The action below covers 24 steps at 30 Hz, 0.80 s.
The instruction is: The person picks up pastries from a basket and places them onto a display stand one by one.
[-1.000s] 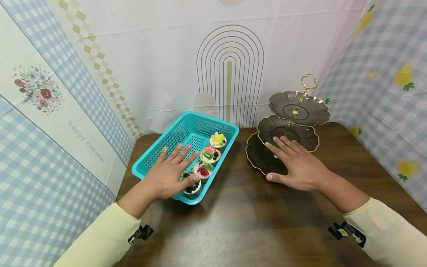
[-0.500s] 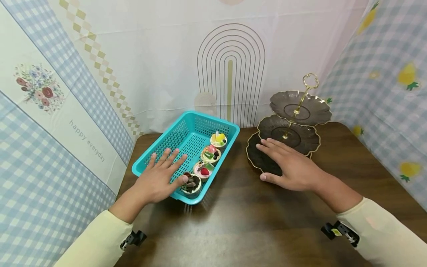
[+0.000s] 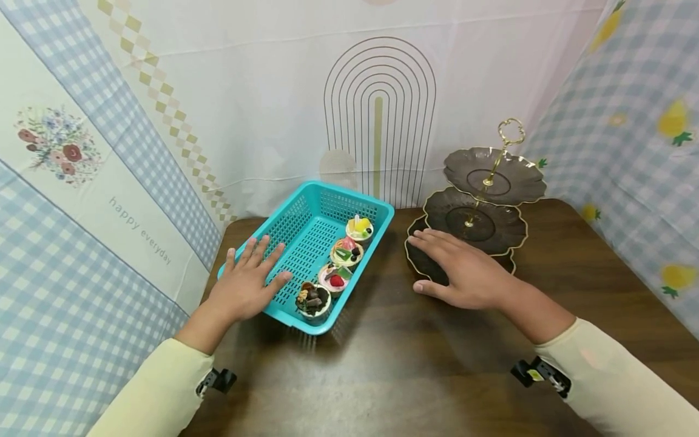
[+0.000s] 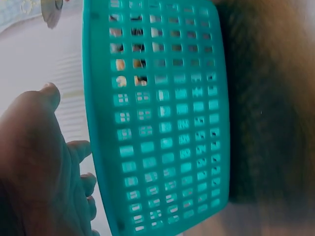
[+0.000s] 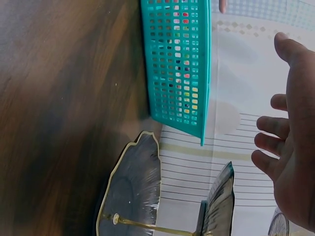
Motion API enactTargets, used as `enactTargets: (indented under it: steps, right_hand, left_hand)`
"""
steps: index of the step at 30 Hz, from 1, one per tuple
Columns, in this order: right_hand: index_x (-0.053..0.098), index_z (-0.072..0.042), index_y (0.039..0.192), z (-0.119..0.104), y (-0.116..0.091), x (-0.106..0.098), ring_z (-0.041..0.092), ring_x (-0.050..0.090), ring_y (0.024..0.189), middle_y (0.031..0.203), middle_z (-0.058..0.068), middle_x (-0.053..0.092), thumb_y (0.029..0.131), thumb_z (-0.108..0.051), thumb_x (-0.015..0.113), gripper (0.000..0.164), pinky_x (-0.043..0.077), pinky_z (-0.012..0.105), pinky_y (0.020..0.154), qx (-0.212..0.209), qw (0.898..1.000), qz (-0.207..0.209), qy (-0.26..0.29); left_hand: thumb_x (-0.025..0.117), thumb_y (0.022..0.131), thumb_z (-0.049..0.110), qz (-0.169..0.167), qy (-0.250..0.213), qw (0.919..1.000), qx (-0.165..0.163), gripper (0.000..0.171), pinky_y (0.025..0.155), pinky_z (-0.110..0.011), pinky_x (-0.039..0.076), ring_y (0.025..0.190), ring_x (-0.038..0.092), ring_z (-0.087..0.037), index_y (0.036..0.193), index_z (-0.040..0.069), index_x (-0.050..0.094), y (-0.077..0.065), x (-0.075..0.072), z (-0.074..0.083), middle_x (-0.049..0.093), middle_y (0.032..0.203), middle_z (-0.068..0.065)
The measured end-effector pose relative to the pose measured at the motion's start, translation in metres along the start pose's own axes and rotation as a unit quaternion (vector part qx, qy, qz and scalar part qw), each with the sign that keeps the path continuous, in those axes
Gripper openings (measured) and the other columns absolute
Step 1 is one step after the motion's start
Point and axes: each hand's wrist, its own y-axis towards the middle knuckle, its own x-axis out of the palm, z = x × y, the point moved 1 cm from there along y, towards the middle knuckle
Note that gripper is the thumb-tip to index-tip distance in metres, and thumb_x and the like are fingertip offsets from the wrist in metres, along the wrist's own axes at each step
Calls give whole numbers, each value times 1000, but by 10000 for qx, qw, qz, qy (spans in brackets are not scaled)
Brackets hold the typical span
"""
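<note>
My left hand, fingers spread, hovers over the near left rim of a turquoise plastic basket; in the left wrist view the hand appears beside the basket's perforated side. Several small decorated cupcakes line the basket's right side, among them a chocolate-topped cupcake and one with yellow fruit. To the right, my right hand is held flat, partly hiding the bottom plate of a dark, gold-rimmed three-tier cake stand. The right wrist view shows that hand holding nothing.
Everything stands on a brown wooden table. Behind it hangs a pale cloth with an arch pattern. Checked cloths close off the left and right sides.
My left hand has drawn left, away from the cupcakes, uncovering the chocolate-topped one. My right hand has shifted left a little across the front of the stand. Basket and stand have stayed put.
</note>
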Motion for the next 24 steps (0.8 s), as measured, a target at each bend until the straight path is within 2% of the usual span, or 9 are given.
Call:
enactTargets:
  steps: [3, 12, 18, 24]
  right_hand:
    - [34, -16, 162, -1, 3, 2, 34, 29, 151, 163, 13, 35, 99, -61, 59, 82, 30, 58, 116, -35, 10000, -12, 65]
    - [34, -16, 162, -5, 15, 6, 32, 30, 150, 162, 13, 36, 99, -63, 57, 81, 31, 57, 116, -15, 9997, -67, 247]
    - [36, -14, 161, -7, 25, 6, 32, 34, 148, 159, 13, 40, 98, -64, 56, 83, 31, 55, 117, -8, 9998, -41, 209]
    - [36, -14, 161, -9, 35, 6, 33, 35, 148, 159, 12, 41, 98, -69, 50, 85, 32, 56, 117, 73, 9996, -127, 221]
  left_hand:
    - [25, 106, 66, -24, -31, 9999, -135, 79, 117, -68, -9, 154, -8, -40, 166, 16, 15, 5, 0, -7, 2, 170, -18]
    - [15, 102, 73, -185, -134, 9977, -640, 87, 115, -66, -17, 152, -18, -39, 167, 17, 6, 25, -2, -29, -12, 169, -16]
    - [13, 101, 75, -297, -224, 9962, -785, 88, 115, -66, -17, 152, -19, -40, 167, 17, 5, 33, 1, -36, -13, 169, -18]
    - [15, 102, 74, -275, -226, 9958, -845, 88, 114, -68, -16, 152, -17, -42, 167, 15, 6, 34, 5, -40, -10, 169, -18]
